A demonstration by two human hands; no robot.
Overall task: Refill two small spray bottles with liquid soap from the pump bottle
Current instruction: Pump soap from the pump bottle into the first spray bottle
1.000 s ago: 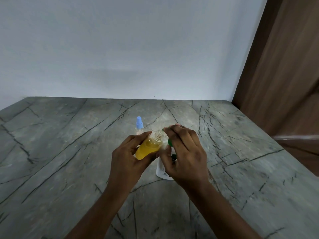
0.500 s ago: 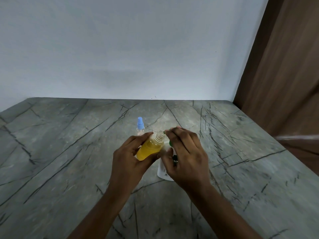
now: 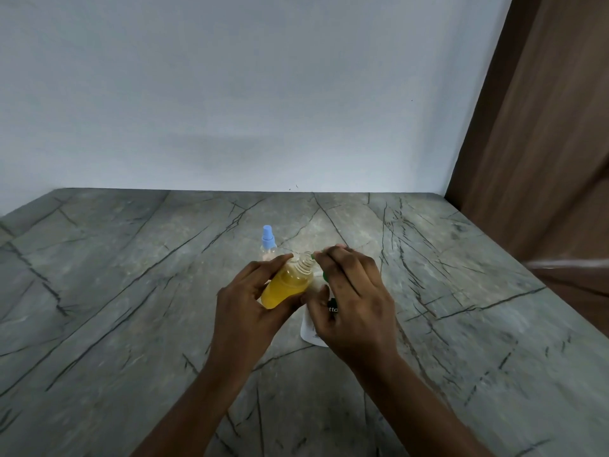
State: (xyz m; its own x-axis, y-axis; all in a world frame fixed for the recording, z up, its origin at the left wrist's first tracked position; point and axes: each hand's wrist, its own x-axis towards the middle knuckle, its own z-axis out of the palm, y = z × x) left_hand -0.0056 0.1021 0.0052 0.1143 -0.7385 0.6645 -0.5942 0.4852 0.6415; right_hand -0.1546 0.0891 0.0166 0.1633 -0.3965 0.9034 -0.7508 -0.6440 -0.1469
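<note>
The small spray bottle [image 3: 286,286], uncapped and well filled with yellow liquid, was held off the counter at a slant, its bare threaded neck [image 3: 304,263] aimed up and to the right. The left hand [image 3: 250,305] gripped it, fingers curled round the far side of the body and the thumb across the near side, the forearm reaching in from the lower edge of the view. The open neck sat just beside the fingertips [image 3: 321,255] of the right hand [image 3: 356,301].

That right hand lay arched over the pump bottle [image 3: 311,334], a white one standing on the counter. Its fingers bent down over the green pump head [image 3: 325,276], of which only slivers showed, and the thumb pressed against the white front, so the hand had hold of the bottle from above. The spout itself was hidden by the fingers, and I could not tell whether it touched the neck.

Behind the left hand, the second spray bottle [image 3: 268,239] stood upright with its blue cap on. All of it sat on a grey veined stone counter [image 3: 131,291], against a pale wall [image 3: 230,94], with a brown wooden panel [image 3: 543,127] on the right.
</note>
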